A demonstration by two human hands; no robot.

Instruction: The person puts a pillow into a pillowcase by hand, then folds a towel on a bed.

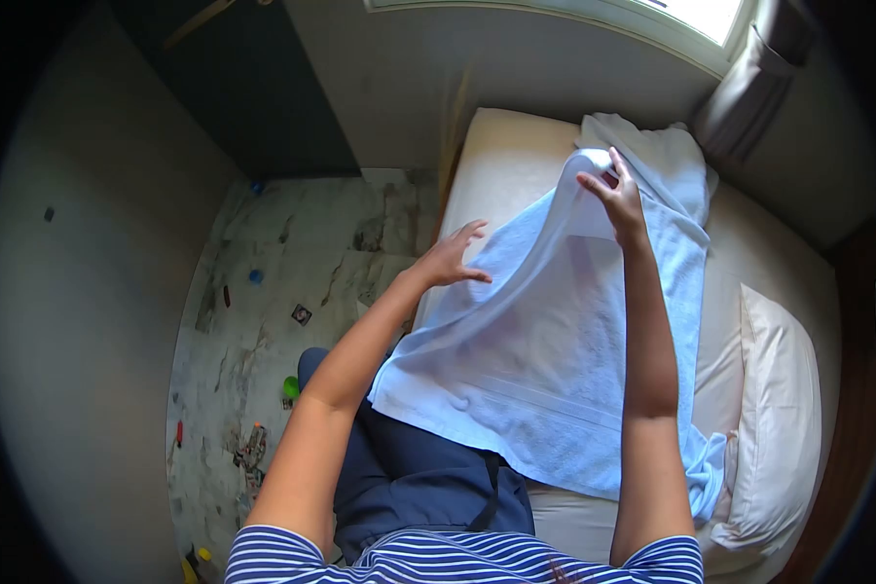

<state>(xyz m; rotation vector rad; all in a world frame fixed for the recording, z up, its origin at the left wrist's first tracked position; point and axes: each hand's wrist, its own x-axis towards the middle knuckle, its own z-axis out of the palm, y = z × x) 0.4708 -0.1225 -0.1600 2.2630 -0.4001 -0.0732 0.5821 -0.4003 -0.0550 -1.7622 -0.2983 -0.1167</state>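
A light blue towel [545, 360] lies spread over the bed [496, 156] and hangs over its near edge onto my lap. My right hand [615, 200] pinches the towel's far edge and lifts it off the mattress, so the cloth rises in a ridge. My left hand [450, 258] hovers with fingers spread at the towel's left edge, just touching or slightly above the cloth. A white towel or cloth [657, 151] lies bunched beyond the blue one, near the head of the bed.
A cream pillow [774, 409] lies on the bed's right side. A curtain [749, 78] hangs by the window at top right. The marble floor [263, 292] on the left is strewn with small toys, among them a green ball [291, 386].
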